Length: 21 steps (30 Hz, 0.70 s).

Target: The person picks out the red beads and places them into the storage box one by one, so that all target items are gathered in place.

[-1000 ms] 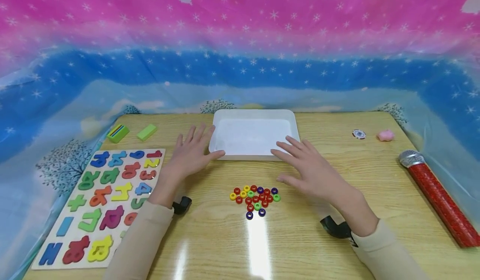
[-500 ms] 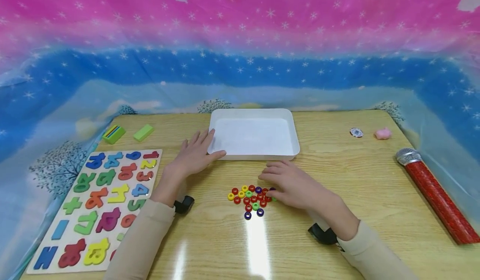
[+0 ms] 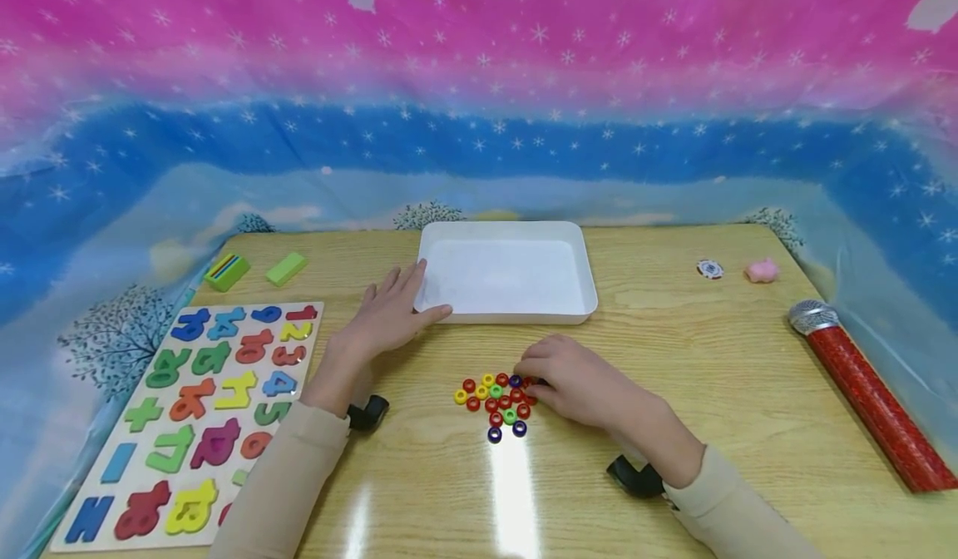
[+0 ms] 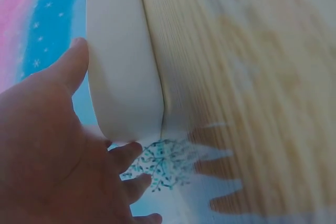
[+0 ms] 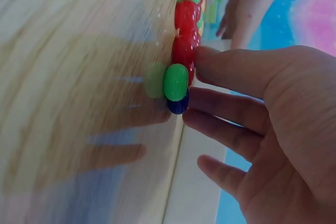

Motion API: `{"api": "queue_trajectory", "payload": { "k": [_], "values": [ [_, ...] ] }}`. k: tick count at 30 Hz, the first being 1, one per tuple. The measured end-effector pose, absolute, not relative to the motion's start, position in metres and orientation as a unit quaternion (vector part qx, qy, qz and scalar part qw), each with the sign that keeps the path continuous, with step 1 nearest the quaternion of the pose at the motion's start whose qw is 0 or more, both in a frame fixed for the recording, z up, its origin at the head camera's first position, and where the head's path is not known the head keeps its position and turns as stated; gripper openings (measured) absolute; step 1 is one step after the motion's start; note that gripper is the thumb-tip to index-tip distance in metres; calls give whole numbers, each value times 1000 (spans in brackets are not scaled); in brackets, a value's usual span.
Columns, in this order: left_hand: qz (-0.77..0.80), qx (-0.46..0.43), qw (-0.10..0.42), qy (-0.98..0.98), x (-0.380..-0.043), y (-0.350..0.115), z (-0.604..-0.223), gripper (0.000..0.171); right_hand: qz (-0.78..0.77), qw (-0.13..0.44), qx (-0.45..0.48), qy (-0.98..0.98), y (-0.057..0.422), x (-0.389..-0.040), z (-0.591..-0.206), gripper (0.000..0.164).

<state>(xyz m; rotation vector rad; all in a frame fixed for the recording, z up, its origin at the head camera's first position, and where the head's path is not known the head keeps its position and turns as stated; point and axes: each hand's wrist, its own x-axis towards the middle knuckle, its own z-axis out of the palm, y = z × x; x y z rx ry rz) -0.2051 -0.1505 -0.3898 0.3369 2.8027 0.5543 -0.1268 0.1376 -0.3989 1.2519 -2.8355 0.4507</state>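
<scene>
My left hand [image 3: 383,316] rests at the near left corner of the white tray [image 3: 505,319], its fingers spread and thumb by the front rim. In the left wrist view, that hand [image 4: 58,140] lies along the tray's wall [image 4: 123,66]. Over the right side of a loose cluster of red, yellow, green and dark blue ring beads [image 3: 491,405] is my right hand [image 3: 576,383]. Seen from the right wrist, the thumb of that hand [image 5: 278,124] meets a red bead [image 5: 184,51]. Its other fingertips are beside a dark blue bead [image 5: 177,105] and a green bead [image 5: 176,82]; no bead is lifted.
At left lies a number puzzle board [image 3: 187,418], with a striped green block [image 3: 227,272] and a plain green block [image 3: 286,269] behind it. On the right are a poker chip [image 3: 710,269], a pink pig figure [image 3: 762,270] and a red microphone [image 3: 871,397].
My right hand has come from beside the tray's right front corner down and left to the beads, its fingers drawing closer together. The left hand has stayed by the tray.
</scene>
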Motion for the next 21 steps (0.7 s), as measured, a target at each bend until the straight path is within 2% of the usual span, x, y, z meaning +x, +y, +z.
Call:
{"api": "queue_trajectory", "payload": {
  "k": [10,17,21],
  "values": [
    [171,113,102,973,-206,-150,-392,99,161,5,398,-903,135,-128,-401,16],
    [151,111,89,978,-207,-153,-394,104,177,-30,379,-908,136,-128,-398,18],
    [143,107,94,979,-206,-155,-393,103,166,-29,380,-909,137,-127,-399,18]
  ]
}}
